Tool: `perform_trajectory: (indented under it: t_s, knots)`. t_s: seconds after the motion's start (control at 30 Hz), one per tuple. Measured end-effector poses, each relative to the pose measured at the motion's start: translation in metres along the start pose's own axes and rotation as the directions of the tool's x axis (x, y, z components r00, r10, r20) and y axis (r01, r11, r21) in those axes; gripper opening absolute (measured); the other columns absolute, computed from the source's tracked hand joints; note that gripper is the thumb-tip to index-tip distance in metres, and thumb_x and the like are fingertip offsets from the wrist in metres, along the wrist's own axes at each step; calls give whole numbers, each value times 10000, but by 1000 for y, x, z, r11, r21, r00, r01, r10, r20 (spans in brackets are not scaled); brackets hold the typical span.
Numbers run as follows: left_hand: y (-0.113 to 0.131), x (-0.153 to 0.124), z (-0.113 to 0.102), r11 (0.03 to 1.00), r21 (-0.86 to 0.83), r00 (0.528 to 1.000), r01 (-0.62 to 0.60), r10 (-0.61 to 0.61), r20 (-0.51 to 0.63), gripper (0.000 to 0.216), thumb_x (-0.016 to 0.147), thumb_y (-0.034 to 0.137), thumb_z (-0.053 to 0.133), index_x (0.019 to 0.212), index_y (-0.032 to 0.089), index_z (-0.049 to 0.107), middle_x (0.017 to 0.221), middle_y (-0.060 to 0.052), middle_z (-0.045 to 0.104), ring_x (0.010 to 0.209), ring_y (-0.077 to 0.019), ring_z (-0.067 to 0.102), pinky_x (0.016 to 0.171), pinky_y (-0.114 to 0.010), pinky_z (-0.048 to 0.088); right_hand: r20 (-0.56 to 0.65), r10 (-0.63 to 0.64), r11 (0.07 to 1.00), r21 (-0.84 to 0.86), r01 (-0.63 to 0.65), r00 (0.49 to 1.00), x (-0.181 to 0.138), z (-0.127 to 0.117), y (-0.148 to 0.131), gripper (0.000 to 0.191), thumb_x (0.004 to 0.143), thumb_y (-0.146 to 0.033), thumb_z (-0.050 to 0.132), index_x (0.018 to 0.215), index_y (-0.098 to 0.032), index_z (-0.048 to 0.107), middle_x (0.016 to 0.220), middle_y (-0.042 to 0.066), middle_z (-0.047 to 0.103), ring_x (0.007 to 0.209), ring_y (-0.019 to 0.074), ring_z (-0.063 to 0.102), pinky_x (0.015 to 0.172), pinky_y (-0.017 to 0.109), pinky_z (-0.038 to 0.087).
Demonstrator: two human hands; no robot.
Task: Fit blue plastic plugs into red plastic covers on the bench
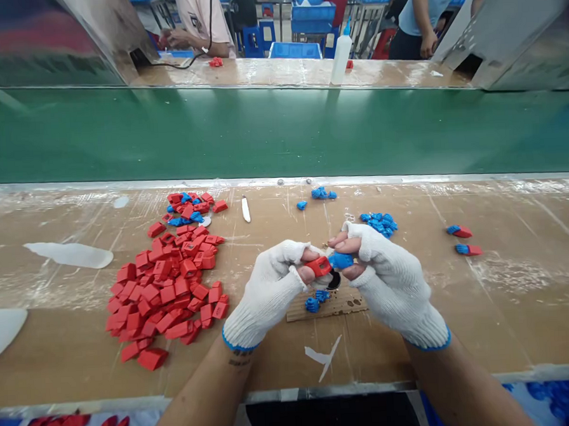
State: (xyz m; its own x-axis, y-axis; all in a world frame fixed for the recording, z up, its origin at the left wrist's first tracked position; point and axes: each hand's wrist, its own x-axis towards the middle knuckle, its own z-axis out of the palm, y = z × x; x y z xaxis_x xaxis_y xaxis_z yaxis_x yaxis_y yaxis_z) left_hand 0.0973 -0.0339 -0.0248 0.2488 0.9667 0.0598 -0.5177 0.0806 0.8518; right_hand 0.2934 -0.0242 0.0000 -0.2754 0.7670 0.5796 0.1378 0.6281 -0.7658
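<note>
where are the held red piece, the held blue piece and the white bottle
Held red piece (320,266): head view, on its upper face.
Held blue piece (341,261): head view, middle of its body.
White bottle (341,59): head view, middle of its body.

Left hand (269,293) left of cardboard strip (346,304), thumb and forefinger pinched, other fingers curled. Right hand (395,283) at strip's right end, also pinching, thumb below, bent fingers above. Both in white gloves (405,280), fingertips (310,255) bare, pinches facing, near each other. Bare forearms (203,395) slant inward from strip's near side. Dark marking (239,360) on left wrist (241,350).
</note>
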Motion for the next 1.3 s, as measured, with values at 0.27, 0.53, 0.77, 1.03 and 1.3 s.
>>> perform_trajectory:
  t_s: [0.27,0.53,0.77,1.03,1.3]
  knots:
    - [-6,-1,-2,1000,28,1000,-6,5,29,438,879,540,882,929,154,683,736,-25,731,607,-132,696,590,-228,560,-4,-83,995,-56,82,997,5,4,-4,176,1011,-91,686,1034,-262,721,996,23,752,964,190,769,846,329,655]
    - [-3,-4,-2,978,209,998,-1,-13,64,492,1035,660,608,967,173,617,667,26,548,550,-92,476,527,-218,399,118,-181,942,-263,207,976,12,3,-6,221,1016,-65,611,879,-238,622,777,1,638,779,178,643,746,338,610]
    - [2,-9,1,944,328,993,-47,7,121,425,1052,587,629,1002,164,638,768,4,587,657,-96,479,602,-217,410,91,-150,948,-269,169,984,6,3,-4,192,1009,-105,673,885,-251,649,825,7,653,802,185,675,718,337,633]
    - [9,-7,2,961,276,993,-15,-17,114,437,1015,571,690,892,152,674,761,-46,703,658,-138,620,622,-247,498,91,-55,989,-134,67,994,2,8,-4,219,956,-78,726,1016,-283,777,982,40,738,976,239,762,790,374,670]
    - [-13,-7,4,995,61,987,76,-84,140,581,885,733,757,866,163,646,750,-36,622,603,-128,549,558,-253,431,182,-21,991,-130,46,983,1,10,-7,103,1039,-299,700,1064,-283,799,1084,80,739,1164,292,721,1008,476,635]
